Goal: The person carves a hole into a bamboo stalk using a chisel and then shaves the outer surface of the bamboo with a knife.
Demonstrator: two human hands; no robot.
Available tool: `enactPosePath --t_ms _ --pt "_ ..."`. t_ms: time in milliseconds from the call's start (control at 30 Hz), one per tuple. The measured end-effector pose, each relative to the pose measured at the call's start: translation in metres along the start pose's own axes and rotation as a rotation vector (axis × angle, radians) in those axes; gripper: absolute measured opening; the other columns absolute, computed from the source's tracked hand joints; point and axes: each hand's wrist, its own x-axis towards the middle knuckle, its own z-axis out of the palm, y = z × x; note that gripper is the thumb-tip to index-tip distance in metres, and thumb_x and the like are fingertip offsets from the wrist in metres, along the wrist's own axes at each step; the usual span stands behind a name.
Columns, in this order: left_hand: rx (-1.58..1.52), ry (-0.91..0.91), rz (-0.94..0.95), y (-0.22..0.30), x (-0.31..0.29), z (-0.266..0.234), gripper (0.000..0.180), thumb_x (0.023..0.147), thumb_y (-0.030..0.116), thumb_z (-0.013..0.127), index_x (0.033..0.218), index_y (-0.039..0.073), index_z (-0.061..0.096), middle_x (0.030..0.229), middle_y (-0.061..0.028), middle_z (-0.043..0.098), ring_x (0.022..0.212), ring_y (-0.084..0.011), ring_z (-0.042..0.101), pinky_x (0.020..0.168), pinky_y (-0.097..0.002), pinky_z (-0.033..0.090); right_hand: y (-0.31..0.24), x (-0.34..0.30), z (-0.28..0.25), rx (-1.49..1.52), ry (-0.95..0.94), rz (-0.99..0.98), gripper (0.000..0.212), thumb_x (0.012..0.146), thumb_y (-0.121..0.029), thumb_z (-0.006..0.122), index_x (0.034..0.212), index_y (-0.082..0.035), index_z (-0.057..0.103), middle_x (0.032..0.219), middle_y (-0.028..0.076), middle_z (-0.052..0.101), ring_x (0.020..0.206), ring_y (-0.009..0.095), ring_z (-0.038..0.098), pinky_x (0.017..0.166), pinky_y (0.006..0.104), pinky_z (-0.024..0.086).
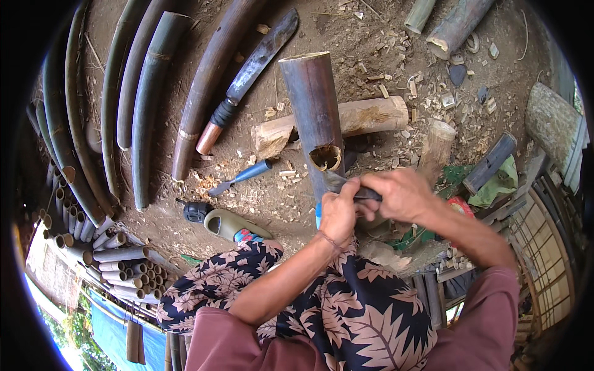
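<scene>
A dark bamboo tube (pixel 308 102) points away from me, its far end resting across a pale log. Near its close end is a cut opening (pixel 326 158) with a rough, pale rim. My left hand (pixel 338 216) is closed at the tube's near end, with its thumb against a knife blade; its other fingers are mostly hidden. My right hand (pixel 396 196) is wrapped around the dark handle of the knife (pixel 335 181). The blade lies at the near edge of the opening. The tube's nearest end is hidden behind my left hand.
A pale split log (pixel 374 116) lies under the tube. Left of it are a machete (pixel 260 59), a blue-handled chisel (pixel 247 174) and several long curved bamboo poles (pixel 154 80). Wood chips cover the dirt. Cut bamboo tubes (pixel 133 272) are stacked at left; a short bamboo piece (pixel 490 162) lies right.
</scene>
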Motion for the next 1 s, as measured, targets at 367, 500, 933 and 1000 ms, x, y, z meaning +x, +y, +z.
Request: enactPosePath --t_ms 367,500,933,1000 --pt "1.195 0.127 0.216 0.054 0.005 -0.047 0.054 0.09 0.03 0.046 0.065 -0.014 0.061 0.061 -0.031 0.059 0.067 -0.0457 0.066 0.071 -0.0478 0.054 -0.078 0.019 0.122 0.771 0.515 0.326 0.027 0.085 -0.014 0.066 0.107 -0.005 0.054 0.075 0.023 0.063 0.073 0.046 0.063 0.063 0.0495 0.049" --pt "0.946 0.129 0.258 0.044 0.004 -0.038 0.055 0.093 0.035 0.049 0.068 -0.01 0.065 0.057 -0.0227 0.061 0.057 -0.0321 0.066 0.059 -0.0421 0.052 -0.045 -0.003 0.086 0.703 0.376 0.1 0.045 0.085 -0.018 0.062 0.125 -0.001 0.051 0.092 0.025 0.065 0.084 0.044 0.065 0.073 0.0491 0.051" --pt "-0.372 -0.249 0.006 -0.021 0.012 -0.009 0.048 0.101 0.037 0.051 0.137 0.005 0.051 0.074 -0.0032 0.058 0.065 -0.0133 0.053 0.059 -0.0284 0.042 -0.019 0.011 -0.042 -0.234 -0.294 -0.042 0.034 0.076 -0.018 0.068 0.106 -0.005 0.058 0.072 0.018 0.066 0.067 0.039 0.066 0.059 0.0457 0.053" --pt "-0.263 -0.101 0.04 -0.016 0.004 -0.014 0.042 0.099 0.03 0.056 0.124 -0.003 0.061 0.073 -0.0054 0.061 0.056 -0.0136 0.054 0.05 -0.0266 0.042 -0.021 0.007 -0.028 -0.092 -0.306 0.035 0.034 0.077 -0.019 0.068 0.107 -0.006 0.058 0.073 0.019 0.066 0.068 0.041 0.066 0.061 0.0475 0.053"
